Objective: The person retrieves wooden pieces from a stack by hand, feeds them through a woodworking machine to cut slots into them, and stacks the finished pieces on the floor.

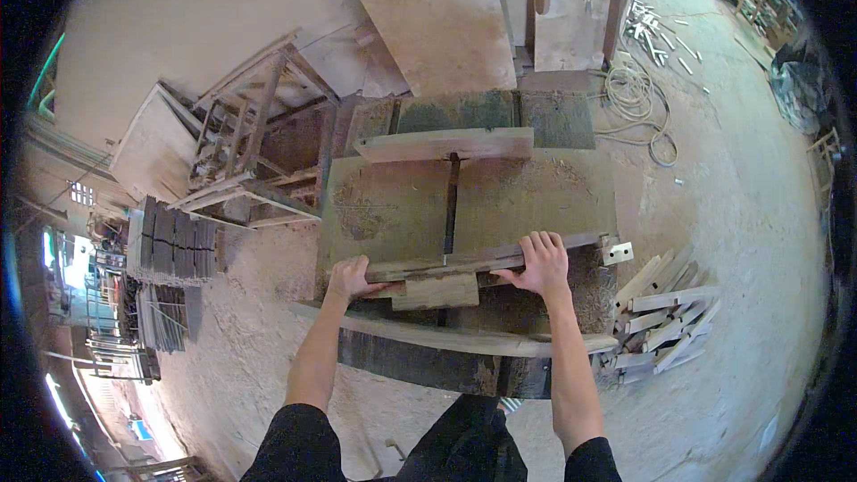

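Observation:
A wide wooden board (393, 205) lies across a saw table, with a dark slot (451, 210) running from front to back through its middle. Along its near side runs a long wooden rail (446, 261). A short pale wood block (436, 292) sits against the rail's near face. My left hand (349, 278) is closed round the rail's left part, thumb pointing toward the block. Farther right, my right hand (542, 265) grips the same rail, fingers over the top. An upright plank (446, 144) stands along the far side. Whether a blade shows in the slot, I cannot tell.
A curved wooden strip (464, 335) edges the table nearest me. Right of it lies a pile of wood offcuts (669, 312). A wooden frame (259, 143) and stacked slats (170, 241) stand left. Coiled hose (629, 98) lies at the back right; a large panel (437, 18) leans behind.

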`<act>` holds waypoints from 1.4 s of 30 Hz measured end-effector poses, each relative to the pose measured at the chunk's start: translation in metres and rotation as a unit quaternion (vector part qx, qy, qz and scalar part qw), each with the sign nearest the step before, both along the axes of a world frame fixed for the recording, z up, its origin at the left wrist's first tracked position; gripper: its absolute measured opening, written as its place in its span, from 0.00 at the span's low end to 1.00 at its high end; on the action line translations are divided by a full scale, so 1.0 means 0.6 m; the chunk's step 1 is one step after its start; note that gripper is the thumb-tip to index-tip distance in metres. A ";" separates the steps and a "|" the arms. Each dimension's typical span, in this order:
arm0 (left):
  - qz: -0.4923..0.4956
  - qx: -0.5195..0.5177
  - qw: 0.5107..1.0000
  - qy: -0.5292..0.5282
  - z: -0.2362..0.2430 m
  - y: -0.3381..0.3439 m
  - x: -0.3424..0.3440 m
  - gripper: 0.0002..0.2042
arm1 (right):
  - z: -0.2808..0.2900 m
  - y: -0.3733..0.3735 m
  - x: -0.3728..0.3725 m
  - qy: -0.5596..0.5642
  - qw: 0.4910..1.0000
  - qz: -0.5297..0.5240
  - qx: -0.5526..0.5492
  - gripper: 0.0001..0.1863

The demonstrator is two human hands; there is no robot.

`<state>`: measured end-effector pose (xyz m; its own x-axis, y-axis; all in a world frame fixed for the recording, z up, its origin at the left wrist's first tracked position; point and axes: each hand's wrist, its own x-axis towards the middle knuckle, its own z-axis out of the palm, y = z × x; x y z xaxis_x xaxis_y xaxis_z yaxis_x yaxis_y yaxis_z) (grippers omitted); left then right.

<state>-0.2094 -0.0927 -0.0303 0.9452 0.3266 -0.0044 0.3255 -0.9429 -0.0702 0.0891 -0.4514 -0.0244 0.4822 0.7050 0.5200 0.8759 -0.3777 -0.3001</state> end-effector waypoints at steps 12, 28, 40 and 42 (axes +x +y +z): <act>-0.030 0.001 0.999 -0.036 0.001 0.012 -0.003 0.38 | 0.014 0.004 -0.003 -0.011 1.000 -0.006 0.021 0.38; -0.050 0.026 0.995 -0.078 -0.018 0.023 -0.008 0.37 | 0.010 0.000 0.000 0.009 1.000 -0.001 -0.005 0.39; -0.051 0.022 0.994 -0.098 0.002 0.006 0.006 0.38 | 0.012 -0.002 0.003 0.011 1.000 -0.006 -0.018 0.40; -0.030 0.035 0.995 -0.085 0.007 -0.004 0.008 0.38 | 0.011 -0.004 0.005 0.000 1.000 -0.003 -0.009 0.40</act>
<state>-0.2043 -0.0950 -0.0260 0.9481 0.2631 0.1784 0.2814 -0.9558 -0.0857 0.0923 -0.4537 -0.0178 0.4872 0.7112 0.5068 0.8732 -0.3887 -0.2940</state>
